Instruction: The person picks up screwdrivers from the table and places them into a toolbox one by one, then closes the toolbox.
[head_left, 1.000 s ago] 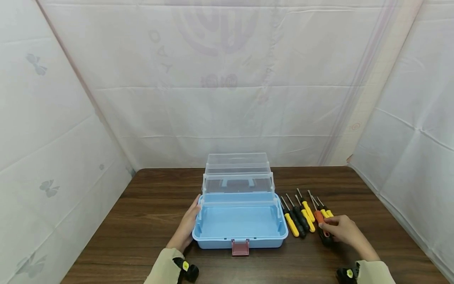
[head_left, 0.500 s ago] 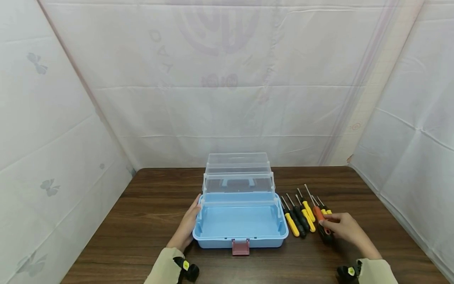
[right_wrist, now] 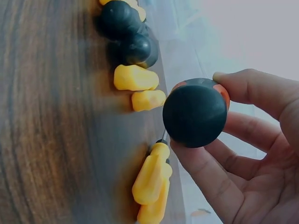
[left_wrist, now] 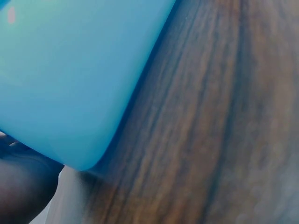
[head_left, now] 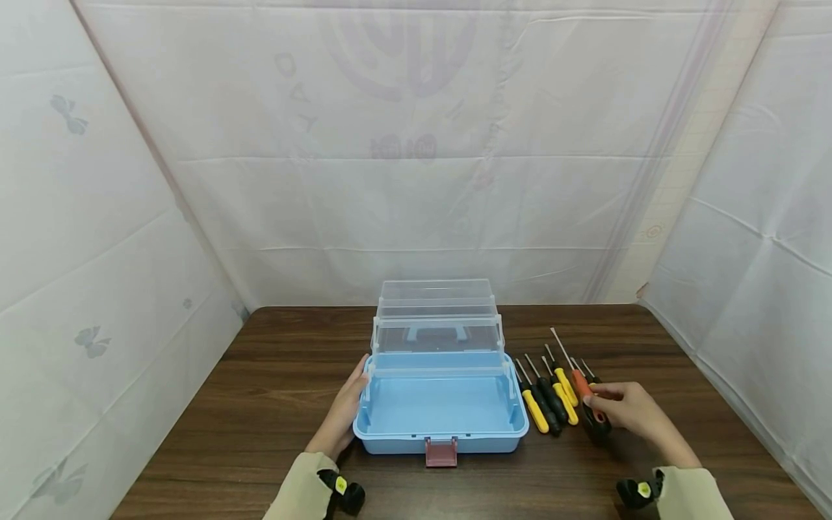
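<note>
My right hand [head_left: 627, 409] grips a screwdriver [head_left: 581, 383] by its orange and black handle, thumb on one side and fingers on the other. The shaft slants up and away to the left. In the right wrist view, the black handle end [right_wrist: 195, 115] faces the camera. My left hand [head_left: 342, 413] lies with extended fingers along the left side of a light blue toolbox [head_left: 390, 446]. The toolbox stands with its clear lid [head_left: 434, 290] tipped back, and nothing lies in its base. Its blue wall [left_wrist: 79, 84] fills much of the left wrist view.
Several screwdrivers lie right of the toolbox, among them a yellow one [head_left: 535, 412] and a black one [head_left: 550, 404]. Two yellow handles [right_wrist: 149, 179] show below the held one. A pink latch [head_left: 440, 453] hangs at the front. White sheeting [head_left: 416, 217] surrounds the wooden table [head_left: 279, 375].
My right hand has moved up and slightly away with the orange and black screwdriver, whose tip now reaches farther back and left. My left hand and the toolbox have stayed in place.
</note>
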`<state>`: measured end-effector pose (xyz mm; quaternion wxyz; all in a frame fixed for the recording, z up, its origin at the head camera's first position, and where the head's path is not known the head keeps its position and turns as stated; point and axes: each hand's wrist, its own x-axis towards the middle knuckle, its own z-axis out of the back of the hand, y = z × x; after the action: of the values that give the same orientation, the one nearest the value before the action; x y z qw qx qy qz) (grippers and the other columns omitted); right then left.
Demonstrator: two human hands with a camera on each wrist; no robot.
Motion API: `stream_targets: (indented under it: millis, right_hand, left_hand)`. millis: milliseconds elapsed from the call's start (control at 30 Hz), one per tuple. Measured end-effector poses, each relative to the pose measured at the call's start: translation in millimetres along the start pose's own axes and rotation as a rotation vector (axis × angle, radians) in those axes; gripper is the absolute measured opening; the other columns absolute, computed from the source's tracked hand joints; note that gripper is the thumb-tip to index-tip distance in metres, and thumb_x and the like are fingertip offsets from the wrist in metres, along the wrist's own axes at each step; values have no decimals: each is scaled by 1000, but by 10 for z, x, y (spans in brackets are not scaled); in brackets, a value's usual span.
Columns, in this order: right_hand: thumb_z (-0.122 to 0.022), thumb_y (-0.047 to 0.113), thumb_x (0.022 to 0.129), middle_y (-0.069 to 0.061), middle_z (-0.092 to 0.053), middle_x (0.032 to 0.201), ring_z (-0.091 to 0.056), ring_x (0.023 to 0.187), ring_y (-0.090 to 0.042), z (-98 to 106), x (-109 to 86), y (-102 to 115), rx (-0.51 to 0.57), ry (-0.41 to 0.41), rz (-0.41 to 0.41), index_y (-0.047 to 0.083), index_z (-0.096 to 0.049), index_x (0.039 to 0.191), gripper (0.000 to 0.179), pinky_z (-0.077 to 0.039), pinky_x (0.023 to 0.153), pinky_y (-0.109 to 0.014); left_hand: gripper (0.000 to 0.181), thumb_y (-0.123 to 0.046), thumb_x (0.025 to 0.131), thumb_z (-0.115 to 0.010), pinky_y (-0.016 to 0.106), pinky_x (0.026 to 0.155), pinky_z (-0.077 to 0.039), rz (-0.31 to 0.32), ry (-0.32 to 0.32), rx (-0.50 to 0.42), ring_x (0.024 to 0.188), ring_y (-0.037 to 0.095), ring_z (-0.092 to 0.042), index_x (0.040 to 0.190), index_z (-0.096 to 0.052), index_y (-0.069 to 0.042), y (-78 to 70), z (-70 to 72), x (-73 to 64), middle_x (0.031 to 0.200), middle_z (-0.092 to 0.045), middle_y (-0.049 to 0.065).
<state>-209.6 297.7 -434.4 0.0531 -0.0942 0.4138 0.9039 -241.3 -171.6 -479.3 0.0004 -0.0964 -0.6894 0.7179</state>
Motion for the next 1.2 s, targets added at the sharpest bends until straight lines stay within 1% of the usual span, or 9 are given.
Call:
stream_targets:
  millis: [100, 200, 300, 367, 600, 800, 900, 1067, 1200]
  right_hand:
    - [-67, 33, 89, -16, -68, 100, -61, 77, -16, 3, 1, 17, 4, 1, 5, -8, -57, 127, 57, -55, 64, -33]
    - [-66, 33, 89, -10, -66, 87, -55, 67, -16, -4, -5, 38, 4, -5, 9, -7, -57, 128, 56, -50, 57, -32]
    - [-66, 32, 90, -5, -61, 75, -51, 60, -16, -11, -11, 62, 8, -6, 13, -7, -57, 128, 55, -46, 52, -32]
    - [-66, 32, 90, -4, -59, 72, -50, 59, -15, -8, -17, 82, 9, -7, 15, -6, -57, 128, 55, -46, 51, -32]
    - [-67, 34, 89, -10, -68, 89, -57, 70, -16, 20, -22, 126, -23, -7, 63, -7, -59, 126, 56, -54, 61, -31]
    - [-67, 35, 89, -10, -68, 89, -57, 70, -16, 28, -22, 156, -13, 13, 92, -6, -58, 128, 57, -54, 60, -31]
    - [-67, 36, 89, -11, -68, 95, -58, 72, -17, 35, -20, 178, 0, 28, 101, -5, -57, 129, 57, -54, 61, -32]
    - [-65, 37, 90, -20, -66, 110, -65, 83, -18, 54, -12, 212, 21, 59, 115, -5, -56, 131, 59, -58, 70, -36]
    - [-65, 36, 91, -23, -64, 115, -66, 87, -19, 60, 0, 242, 28, 73, 132, -4, -55, 132, 59, -58, 74, -38]
  left_hand:
    - [54, -29, 106, -25, 58, 117, -9, 5, -2, 0, 149, 37, -3, 156, -8, -22, -2, -2, -1, 163, -4, 12]
    - [53, -29, 106, -25, 58, 117, -9, 8, -3, -1, 149, 37, -4, 156, -9, -22, -2, -3, -1, 163, -5, 12]
    - [53, -28, 106, -25, 58, 117, -10, 9, -5, -1, 149, 37, -4, 156, -9, -22, -2, -3, -3, 163, -5, 12]
    - [53, -28, 106, -25, 58, 117, -10, 12, -7, 0, 148, 38, -5, 156, -9, -22, -1, -3, -3, 163, -5, 13]
    - [53, -29, 106, -26, 59, 116, -11, 17, -12, 1, 148, 38, -5, 156, -10, -22, -5, -5, -2, 163, -5, 12]
    - [53, -28, 106, -26, 59, 116, -10, 16, -15, 7, 148, 38, -5, 156, -10, -21, -5, -6, -2, 163, -5, 12]
    - [53, -29, 106, -26, 59, 116, -11, 16, -15, 6, 148, 38, -5, 156, -10, -21, 3, -4, 3, 163, -6, 13]
    - [53, -29, 106, -26, 59, 116, -11, 11, -15, 12, 148, 38, -6, 156, -11, -21, 18, 1, 12, 162, -6, 13]
    - [53, -30, 106, -26, 58, 117, -10, 8, -19, 12, 148, 38, -5, 156, -12, -21, 23, 6, 16, 162, -6, 13]
